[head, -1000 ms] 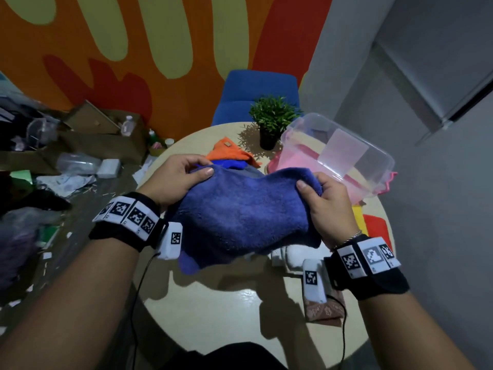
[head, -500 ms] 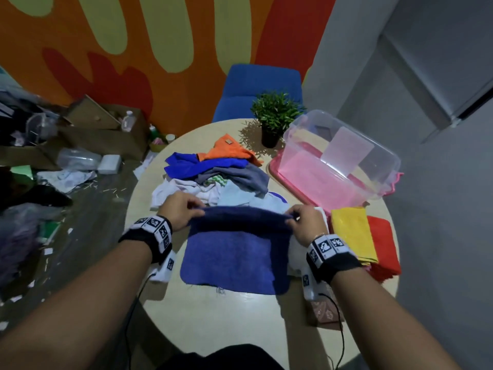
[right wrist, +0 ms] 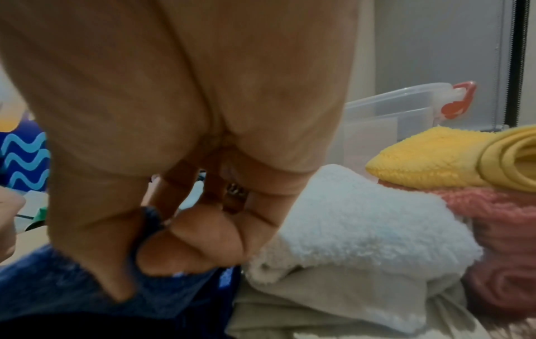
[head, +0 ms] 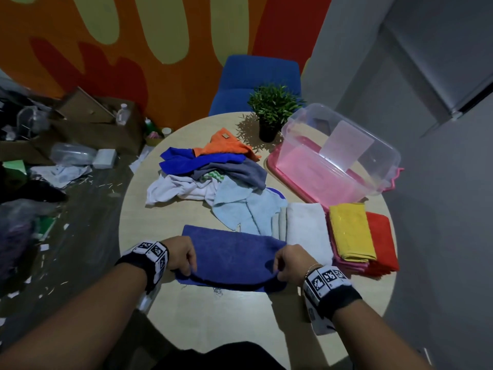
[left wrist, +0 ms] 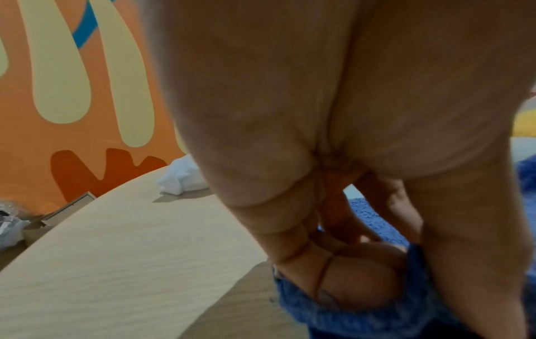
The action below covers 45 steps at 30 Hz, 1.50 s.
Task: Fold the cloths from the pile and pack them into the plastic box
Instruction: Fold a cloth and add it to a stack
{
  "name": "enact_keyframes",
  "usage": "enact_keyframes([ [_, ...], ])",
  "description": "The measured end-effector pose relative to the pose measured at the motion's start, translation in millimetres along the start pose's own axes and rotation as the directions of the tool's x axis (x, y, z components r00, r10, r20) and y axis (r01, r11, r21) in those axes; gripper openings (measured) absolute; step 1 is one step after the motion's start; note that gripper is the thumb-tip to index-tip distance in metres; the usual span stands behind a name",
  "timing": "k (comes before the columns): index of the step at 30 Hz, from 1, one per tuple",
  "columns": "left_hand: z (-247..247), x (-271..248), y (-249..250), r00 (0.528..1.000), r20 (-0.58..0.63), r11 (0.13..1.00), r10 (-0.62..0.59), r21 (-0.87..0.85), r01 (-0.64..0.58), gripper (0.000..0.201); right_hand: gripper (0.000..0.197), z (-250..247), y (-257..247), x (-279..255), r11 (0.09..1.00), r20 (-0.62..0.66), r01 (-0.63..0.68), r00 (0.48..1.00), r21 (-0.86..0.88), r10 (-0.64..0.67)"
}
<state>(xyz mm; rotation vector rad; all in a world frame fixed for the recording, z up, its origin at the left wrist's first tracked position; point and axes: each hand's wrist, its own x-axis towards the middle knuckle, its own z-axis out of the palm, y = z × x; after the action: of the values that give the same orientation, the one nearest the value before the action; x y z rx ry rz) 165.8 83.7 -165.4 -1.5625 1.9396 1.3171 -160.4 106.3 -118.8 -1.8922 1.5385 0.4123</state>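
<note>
A dark blue cloth [head: 232, 256] lies folded over on the round table [head: 213, 316] in front of me. My left hand [head: 184, 259] pinches its near left corner [left wrist: 348, 305] between thumb and curled fingers. My right hand [head: 286, 264] pinches the near right corner [right wrist: 145, 270] the same way. The unfolded pile [head: 210, 177] of orange, blue, grey, white and pale blue cloths lies behind it. The clear plastic box [head: 338, 153] stands tilted on a pink lid at the back right.
Folded cloths sit right of my right hand: a white one [head: 306, 231], then yellow [head: 350, 231] on pink and red [head: 381, 241]. A potted plant [head: 269, 110] and a blue chair [head: 256, 76] stand behind the table. Clutter covers the floor at left.
The blue cloth went from held up in the air to laid on the table. Both hands then drew its far edge toward me, folding it over.
</note>
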Motion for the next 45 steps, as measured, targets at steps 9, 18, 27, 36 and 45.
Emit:
enact_keyframes([
  [9,2,39,-25,0.779,-0.585,0.970,-0.227,-0.208,0.127,0.061,0.021,8,0,10,0.994,-0.284,-0.102,0.955,-0.039,0.087],
  [18,10,46,-5,0.823,-0.521,0.965,-0.227,-0.235,0.118,0.019,0.022,5,-25,20,0.996,-0.377,0.083,0.924,0.021,-0.070],
  [27,-69,-30,128,0.708,-0.603,0.860,0.367,-0.069,-0.505,0.036,0.053,-51,-64,5,0.821,-0.642,0.514,0.722,0.247,-0.259],
  [36,-102,-67,140,0.618,-0.629,0.844,0.472,0.119,-0.523,0.010,0.016,-117,-55,-37,0.857,-0.709,0.512,0.626,0.060,-0.325],
  [45,-129,-94,154,0.591,-0.617,0.851,0.519,0.310,-0.424,0.008,0.028,-155,-56,-60,0.880,-0.716,0.467,0.585,-0.087,-0.381],
])
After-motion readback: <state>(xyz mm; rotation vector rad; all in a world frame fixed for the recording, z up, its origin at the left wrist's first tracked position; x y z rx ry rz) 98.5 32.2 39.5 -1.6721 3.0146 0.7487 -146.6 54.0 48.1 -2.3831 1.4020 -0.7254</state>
